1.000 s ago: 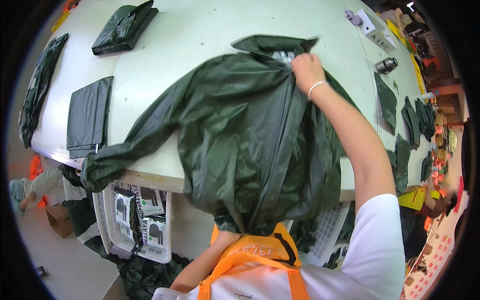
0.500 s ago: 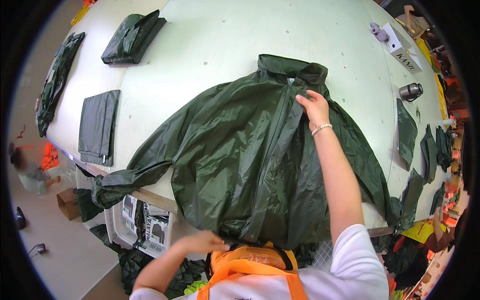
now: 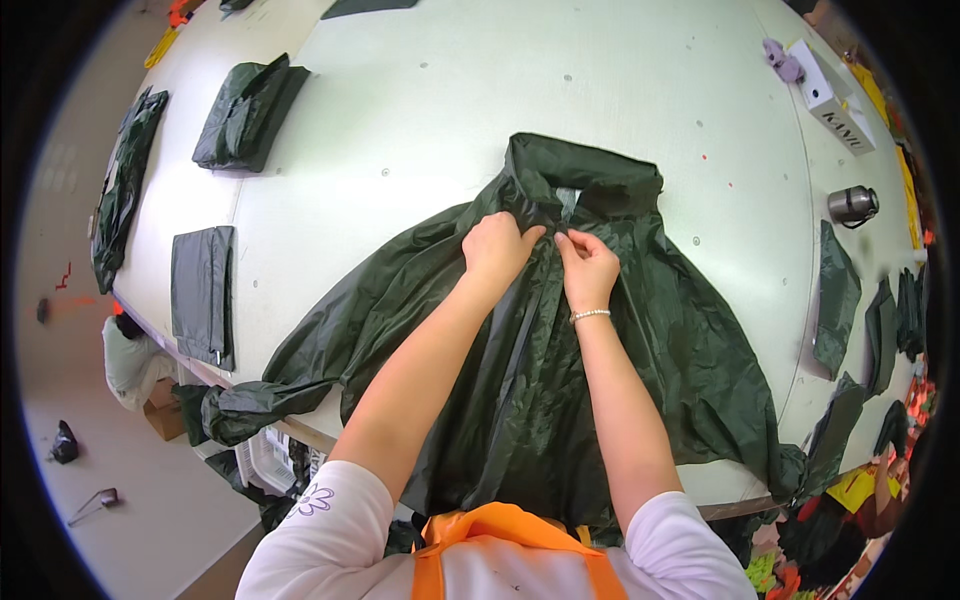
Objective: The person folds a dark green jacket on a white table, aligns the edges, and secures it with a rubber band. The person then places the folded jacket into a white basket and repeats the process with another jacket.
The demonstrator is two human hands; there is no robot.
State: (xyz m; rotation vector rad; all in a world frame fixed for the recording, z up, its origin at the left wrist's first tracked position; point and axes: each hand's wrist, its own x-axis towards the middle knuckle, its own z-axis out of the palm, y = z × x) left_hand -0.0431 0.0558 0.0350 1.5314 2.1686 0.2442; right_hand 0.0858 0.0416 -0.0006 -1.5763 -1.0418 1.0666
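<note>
A dark green rain jacket (image 3: 690,350) lies spread on the pale table, front side up, its collar (image 3: 600,165) pointing away from me. My left hand (image 3: 497,248) is closed on the cloth of the front just below the collar, thumb pointing inward. Close beside it, my right hand (image 3: 588,268), with a bracelet at the wrist, pinches the other side of the front opening between thumb and fingers. A pale label (image 3: 568,200) shows inside the neck. Both sleeves spread outward, with the left cuff (image 3: 245,410) at the near table edge.
Folded dark green garments (image 3: 250,115) and a flat folded piece (image 3: 202,295) lie at left. At right are a metal flask (image 3: 853,205), a white box (image 3: 830,100) and several dark pieces (image 3: 835,300). A white basket (image 3: 268,462) sits below the near edge; another person (image 3: 135,365) is far left.
My left hand has come up from the near edge to the jacket's neck. My right hand has shifted left beside it, and the two front edges are now drawn together under the collar.
</note>
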